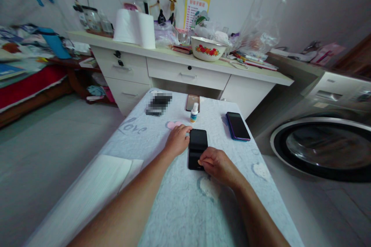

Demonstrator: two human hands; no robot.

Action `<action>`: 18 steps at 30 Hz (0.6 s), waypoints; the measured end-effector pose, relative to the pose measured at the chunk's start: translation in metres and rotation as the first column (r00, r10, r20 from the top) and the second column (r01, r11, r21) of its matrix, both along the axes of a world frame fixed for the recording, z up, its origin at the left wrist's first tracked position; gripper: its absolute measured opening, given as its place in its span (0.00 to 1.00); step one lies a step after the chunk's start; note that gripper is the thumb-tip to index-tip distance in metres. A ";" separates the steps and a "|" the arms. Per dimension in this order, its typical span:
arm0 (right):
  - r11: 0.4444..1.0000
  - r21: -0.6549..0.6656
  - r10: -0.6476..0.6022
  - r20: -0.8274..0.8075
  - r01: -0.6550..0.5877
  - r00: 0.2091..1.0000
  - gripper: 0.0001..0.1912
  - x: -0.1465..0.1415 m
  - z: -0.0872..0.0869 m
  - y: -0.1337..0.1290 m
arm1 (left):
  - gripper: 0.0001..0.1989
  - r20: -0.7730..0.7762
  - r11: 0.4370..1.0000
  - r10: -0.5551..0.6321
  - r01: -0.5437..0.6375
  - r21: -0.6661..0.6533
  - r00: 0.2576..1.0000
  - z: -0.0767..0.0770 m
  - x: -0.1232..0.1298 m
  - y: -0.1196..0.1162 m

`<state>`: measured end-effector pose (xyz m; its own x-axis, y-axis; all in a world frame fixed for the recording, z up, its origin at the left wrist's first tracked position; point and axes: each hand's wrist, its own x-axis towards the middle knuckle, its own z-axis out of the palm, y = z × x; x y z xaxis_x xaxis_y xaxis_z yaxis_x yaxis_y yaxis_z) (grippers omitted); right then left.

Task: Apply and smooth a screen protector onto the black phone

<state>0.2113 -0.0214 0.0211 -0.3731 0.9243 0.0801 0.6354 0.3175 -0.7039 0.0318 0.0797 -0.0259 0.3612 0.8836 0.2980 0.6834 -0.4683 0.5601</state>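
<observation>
A black smartphone lies flat on the cloth-covered table, its dark screen facing up. My left hand is at the phone's upper left edge, fingers curled together with the fingertips against it, steadying it. Over the lower right part of the screen, my right hand is closed in a pinch; whatever its fingertips hold, if anything, is too small to make out. Just beyond the phone stands a small white spray bottle with a blue and yellow label. Behind the bottle lies a phone case with a brownish rim.
Another smartphone lies on the table's right side. A pixelated dark item is at the far left. White sheets lie along the left edge. A desk with a floral bowl stands beyond; a washing machine is on the right.
</observation>
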 end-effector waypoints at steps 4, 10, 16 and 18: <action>1.000 0.013 0.002 0.007 -0.002 1.000 0.06 -0.002 0.001 0.000 | 0.19 -0.003 1.000 0.004 -0.005 -0.005 1.000 0.001 0.000 -0.001; 1.000 0.018 -0.012 0.006 0.012 1.000 0.05 -0.003 0.000 0.000 | 0.20 0.014 1.000 -0.005 0.006 -0.009 1.000 0.003 -0.001 -0.001; 1.000 0.013 -0.012 0.005 0.012 1.000 0.05 -0.003 -0.002 0.000 | 0.20 0.016 1.000 -0.006 0.006 -0.014 1.000 0.001 0.000 -0.001; 1.000 0.020 -0.018 0.010 0.017 1.000 0.05 -0.003 -0.003 0.000 | 0.21 0.017 1.000 -0.007 0.007 -0.009 1.000 0.001 0.000 -0.001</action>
